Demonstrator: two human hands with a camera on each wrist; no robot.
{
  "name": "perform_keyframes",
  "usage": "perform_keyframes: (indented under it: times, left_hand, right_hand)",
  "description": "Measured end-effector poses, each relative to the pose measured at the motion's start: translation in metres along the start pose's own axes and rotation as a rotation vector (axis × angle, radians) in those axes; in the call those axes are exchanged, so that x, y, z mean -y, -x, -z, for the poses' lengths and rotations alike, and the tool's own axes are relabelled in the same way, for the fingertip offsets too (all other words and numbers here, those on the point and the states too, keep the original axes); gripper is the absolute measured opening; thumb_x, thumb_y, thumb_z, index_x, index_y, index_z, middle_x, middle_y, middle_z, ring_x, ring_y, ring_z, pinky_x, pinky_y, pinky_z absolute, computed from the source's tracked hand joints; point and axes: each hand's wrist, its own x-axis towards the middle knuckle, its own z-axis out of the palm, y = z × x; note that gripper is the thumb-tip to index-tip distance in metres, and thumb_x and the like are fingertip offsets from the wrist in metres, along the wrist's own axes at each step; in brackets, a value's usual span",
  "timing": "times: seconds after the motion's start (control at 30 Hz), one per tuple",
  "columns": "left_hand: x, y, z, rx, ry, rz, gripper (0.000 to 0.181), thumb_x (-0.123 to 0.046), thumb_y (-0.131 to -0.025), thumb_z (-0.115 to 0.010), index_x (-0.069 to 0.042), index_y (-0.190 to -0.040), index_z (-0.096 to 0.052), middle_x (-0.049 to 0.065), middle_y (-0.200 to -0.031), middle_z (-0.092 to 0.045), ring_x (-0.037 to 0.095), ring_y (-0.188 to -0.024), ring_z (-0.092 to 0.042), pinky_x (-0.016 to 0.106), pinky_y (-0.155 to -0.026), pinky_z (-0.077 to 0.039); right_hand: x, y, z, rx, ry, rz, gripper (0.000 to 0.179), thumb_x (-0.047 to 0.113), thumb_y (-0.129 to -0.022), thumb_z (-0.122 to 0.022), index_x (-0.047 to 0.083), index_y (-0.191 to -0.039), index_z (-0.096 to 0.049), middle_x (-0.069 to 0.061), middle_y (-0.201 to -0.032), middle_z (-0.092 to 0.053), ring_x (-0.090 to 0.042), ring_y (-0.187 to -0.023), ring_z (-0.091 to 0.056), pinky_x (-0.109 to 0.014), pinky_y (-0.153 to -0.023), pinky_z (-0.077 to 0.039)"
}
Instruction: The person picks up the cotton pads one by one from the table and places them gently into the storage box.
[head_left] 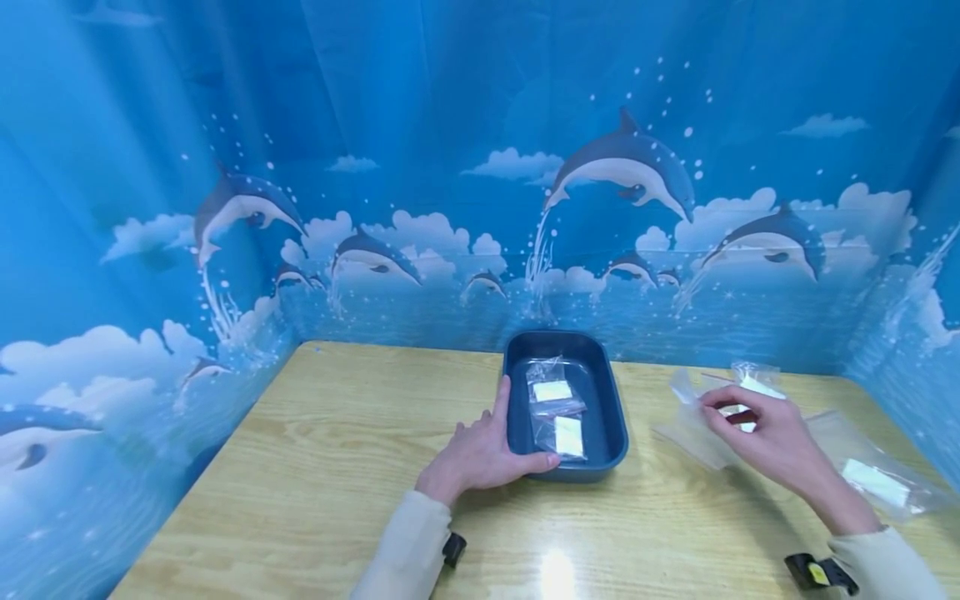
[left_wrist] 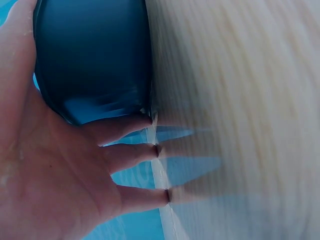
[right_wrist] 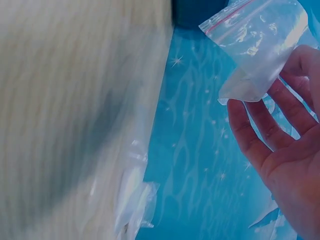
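A dark blue rectangular tray (head_left: pixel 619 433) stands on the table, holding small clear zip bags with white contents, one bag (head_left: pixel 552 390) behind another bag (head_left: pixel 568 437). My left hand (head_left: pixel 480 454) rests against the tray's left side, fingers spread, thumb over its front rim. The left wrist view shows straight fingers (left_wrist: pixel 135 195) with their tips down at the tabletop. To the right of the tray, my right hand (head_left: pixel 780 437) pinches a clear zip bag (head_left: pixel 697 429) between thumb and fingers. A red line marks this bag's seal (right_wrist: pixel 230 17) in the right wrist view; no contents show inside.
Behind my right hand lies a clear bag (head_left: pixel 759 379) with something white in it. Farther right is a larger clear bag (head_left: pixel 877 483) with a white piece inside. A blue dolphin-print curtain (head_left: pixel 450 167) borders the wooden table (head_left: pixel 315 450) at the back and sides.
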Motion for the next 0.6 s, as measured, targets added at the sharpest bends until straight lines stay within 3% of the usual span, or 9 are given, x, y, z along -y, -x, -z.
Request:
perform_keyframes:
  times: [0.27, 0.6]
  left_hand:
    - [0.0, 0.0, 0.0, -0.004, 0.007, -0.007, 0.134, -0.086, -0.073, -0.066, -0.027, -0.165, 0.011, 0.026, -0.158, -0.043, 0.043, -0.145, -0.045, 0.068, -0.124, -0.019]
    - [0.0, -0.001, 0.0, -0.005, 0.008, -0.009, 0.133, -0.083, -0.075, -0.067, -0.026, -0.165, 0.013, 0.026, -0.159, -0.042, 0.042, -0.145, -0.046, 0.069, -0.124, -0.02]
  right_hand:
    - [0.016, -0.015, -0.007, 0.0, -0.007, 0.002, 0.01, 0.005, -0.094, -0.071, 0.011, -0.1, -0.076, -0.008, -0.098, -0.076, 0.013, -0.083, -0.062, -0.012, -0.068, -0.056]
    - [0.037, -0.038, -0.018, 0.039, 0.008, 0.069, 0.011, 0.006, -0.096, -0.069, 0.013, -0.102, -0.075, -0.006, -0.098, -0.077, 0.011, -0.086, -0.061, -0.018, -0.071, -0.058]
